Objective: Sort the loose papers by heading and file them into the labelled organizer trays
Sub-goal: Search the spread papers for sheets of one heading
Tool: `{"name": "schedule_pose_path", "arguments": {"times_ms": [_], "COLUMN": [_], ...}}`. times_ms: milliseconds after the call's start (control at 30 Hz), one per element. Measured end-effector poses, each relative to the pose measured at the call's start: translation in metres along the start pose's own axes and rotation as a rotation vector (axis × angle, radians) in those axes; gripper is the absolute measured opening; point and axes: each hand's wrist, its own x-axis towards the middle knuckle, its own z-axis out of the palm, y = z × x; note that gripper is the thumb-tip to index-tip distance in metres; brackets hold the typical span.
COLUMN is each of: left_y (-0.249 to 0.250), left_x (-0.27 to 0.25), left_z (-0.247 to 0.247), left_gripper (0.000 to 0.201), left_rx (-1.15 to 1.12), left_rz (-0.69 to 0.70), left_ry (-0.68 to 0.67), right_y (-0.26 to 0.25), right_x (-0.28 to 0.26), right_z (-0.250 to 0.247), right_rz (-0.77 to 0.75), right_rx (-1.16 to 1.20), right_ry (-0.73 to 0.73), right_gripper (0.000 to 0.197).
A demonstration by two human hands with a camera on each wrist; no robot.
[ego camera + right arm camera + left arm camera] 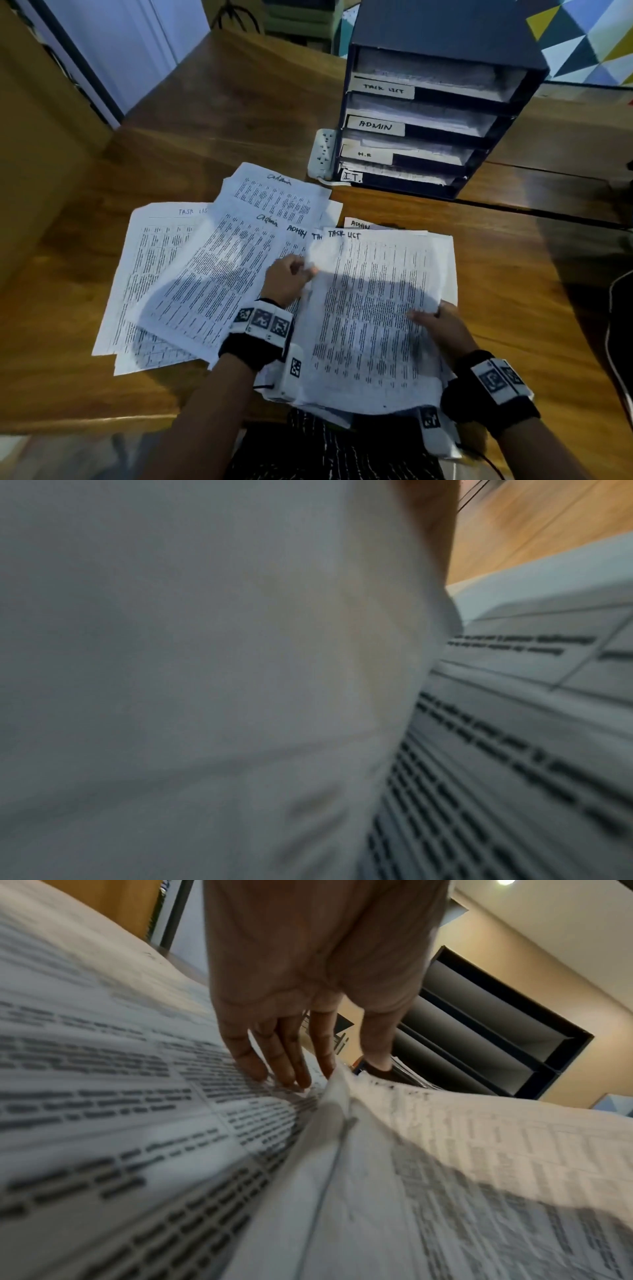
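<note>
Loose printed papers lie fanned over the wooden table. The top sheet, headed TASK LIST, is raised off the pile. My left hand pinches its left edge, thumb above and fingers below. My right hand holds its right edge, thumb on top. The right wrist view is mostly filled by that sheet's underside. Sheets headed Admin and another Task List sheet lie to the left. The dark organizer stands behind, its trays labelled TASK LIST, ADMIN, H.R and I.T.
A white power strip leans against the organizer's left side. A cable runs along the right edge of the table. Every organizer tray holds some paper. The table's near edge is just under my wrists.
</note>
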Motion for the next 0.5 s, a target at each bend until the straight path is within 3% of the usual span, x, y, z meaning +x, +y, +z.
{"name": "schedule_pose_path", "arguments": {"times_ms": [133,233,333,500], "left_y": [0.001,0.022,0.058,0.122], "left_x": [-0.01,-0.028,-0.038,-0.043], "left_z": [-0.004,0.003,-0.006,-0.043], "left_gripper": [0.038,0.038,0.014,0.015], "left_rx": [-0.065,-0.152,-0.328,-0.513], "left_rz": [-0.019,0.054,0.192,0.522], "left_ry": [-0.152,-0.079,0.048,0.102], "right_y": [-0.001,-0.02,-0.053,-0.121], "right_x": [-0.001,-0.014,-0.029,-0.063], "right_z": [0.006,0.012,0.005,-0.012], "right_rz": [-0.05,-0.173,-0.395,-0.767], "right_rx": [0.142,0.219,0.249,0.299], "right_ry": [0.032,-0.02,0.08,0.24], "right_gripper": [0.03,0.035,0.036,0.035]}}
